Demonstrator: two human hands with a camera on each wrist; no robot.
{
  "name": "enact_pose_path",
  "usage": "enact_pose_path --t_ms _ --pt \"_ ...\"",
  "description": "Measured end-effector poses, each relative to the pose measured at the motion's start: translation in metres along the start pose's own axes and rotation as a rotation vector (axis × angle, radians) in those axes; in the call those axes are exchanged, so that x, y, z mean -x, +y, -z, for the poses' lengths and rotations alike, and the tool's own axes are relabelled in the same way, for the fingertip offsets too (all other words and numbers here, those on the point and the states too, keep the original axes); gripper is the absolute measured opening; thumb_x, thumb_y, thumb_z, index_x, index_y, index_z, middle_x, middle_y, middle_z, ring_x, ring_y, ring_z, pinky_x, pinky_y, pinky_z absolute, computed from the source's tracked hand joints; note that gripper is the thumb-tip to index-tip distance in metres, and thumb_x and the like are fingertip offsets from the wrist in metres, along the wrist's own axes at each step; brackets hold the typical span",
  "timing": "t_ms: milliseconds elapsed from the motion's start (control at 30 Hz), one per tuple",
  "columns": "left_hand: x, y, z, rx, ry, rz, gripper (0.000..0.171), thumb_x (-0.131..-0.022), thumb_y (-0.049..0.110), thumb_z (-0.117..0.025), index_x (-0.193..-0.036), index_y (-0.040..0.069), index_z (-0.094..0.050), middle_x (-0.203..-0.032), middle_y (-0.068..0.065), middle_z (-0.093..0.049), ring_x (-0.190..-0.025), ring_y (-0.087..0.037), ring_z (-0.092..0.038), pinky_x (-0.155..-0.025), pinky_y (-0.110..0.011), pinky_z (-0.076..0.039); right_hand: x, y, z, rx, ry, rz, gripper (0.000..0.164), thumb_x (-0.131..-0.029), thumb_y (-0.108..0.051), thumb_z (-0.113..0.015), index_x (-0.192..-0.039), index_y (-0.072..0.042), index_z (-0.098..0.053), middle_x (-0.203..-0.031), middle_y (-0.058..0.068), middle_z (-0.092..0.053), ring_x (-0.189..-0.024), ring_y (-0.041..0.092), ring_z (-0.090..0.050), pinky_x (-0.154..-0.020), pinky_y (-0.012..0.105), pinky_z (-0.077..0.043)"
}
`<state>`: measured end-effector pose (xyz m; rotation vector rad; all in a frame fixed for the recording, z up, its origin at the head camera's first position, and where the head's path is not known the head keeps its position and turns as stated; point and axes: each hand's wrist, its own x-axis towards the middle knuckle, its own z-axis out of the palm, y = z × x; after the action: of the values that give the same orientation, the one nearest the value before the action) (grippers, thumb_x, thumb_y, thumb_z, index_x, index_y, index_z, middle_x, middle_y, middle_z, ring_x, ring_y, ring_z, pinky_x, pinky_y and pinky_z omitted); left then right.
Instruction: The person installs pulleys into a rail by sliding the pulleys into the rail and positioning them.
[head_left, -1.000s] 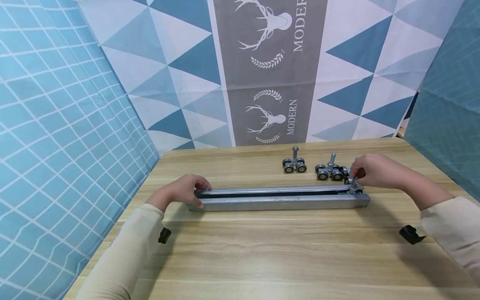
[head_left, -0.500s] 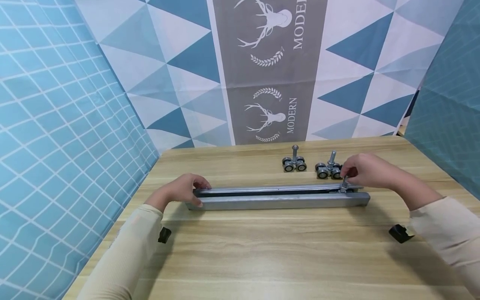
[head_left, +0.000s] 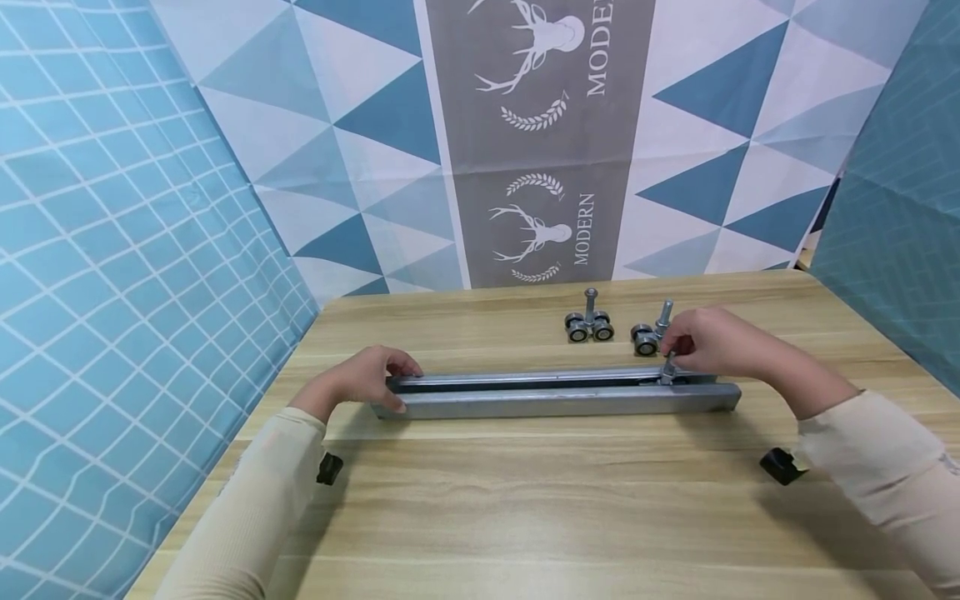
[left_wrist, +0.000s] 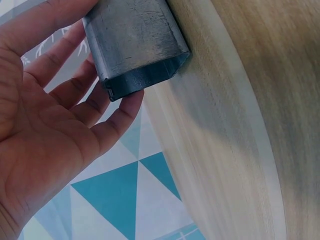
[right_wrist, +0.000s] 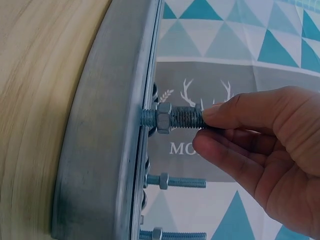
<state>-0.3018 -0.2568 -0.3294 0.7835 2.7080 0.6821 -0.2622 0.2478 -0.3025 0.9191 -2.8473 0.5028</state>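
Note:
A grey metal channel track (head_left: 555, 406) with a slot along its top lies across the table. At its left end my left hand (head_left: 363, 379) grips it, thumb on the near side and fingers behind. The left wrist view shows the hollow end of the track (left_wrist: 137, 45) between thumb and fingers. Toward the right end, my right hand (head_left: 712, 340) pinches the upright bolt of a roller trolley (head_left: 667, 373). In the right wrist view thumb and forefinger hold the threaded bolt (right_wrist: 186, 117) by its tip; its nut (right_wrist: 164, 118) sits just outside the slot. The trolley's wheels are mostly hidden inside the track.
Behind the track stands a roller trolley (head_left: 588, 323) with its bolt up. Another trolley (head_left: 645, 340) is partly covered by my right hand. The wooden table (head_left: 525, 508) meets a patterned cloth (head_left: 547, 167) at the back and a blue checked cloth (head_left: 135, 250) at the left.
My right hand has moved left along the track with the trolley, from near the right end, and now covers part of a trolley behind. My left hand stays in place.

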Motion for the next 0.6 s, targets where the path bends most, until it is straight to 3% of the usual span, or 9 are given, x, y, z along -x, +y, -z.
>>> enact_pose_path --t_ms 600 --pt "-0.001 -0.002 0.001 -0.010 -0.004 -0.006 0.051 -0.066 0.007 -0.089 -0.113 0.007 -0.069 -0.105 -0.002 -0.065 -0.097 -0.020 -0.058 -0.093 -0.047 -0.046 -0.013 -0.010 -0.009 -0.032 -0.016 0.077 0.017 -0.080 0.006 -0.072 -0.086 -0.009 -0.074 -0.081 -0.002 -0.064 -0.066 0.007 -0.052 -0.058 0.028 -0.048"
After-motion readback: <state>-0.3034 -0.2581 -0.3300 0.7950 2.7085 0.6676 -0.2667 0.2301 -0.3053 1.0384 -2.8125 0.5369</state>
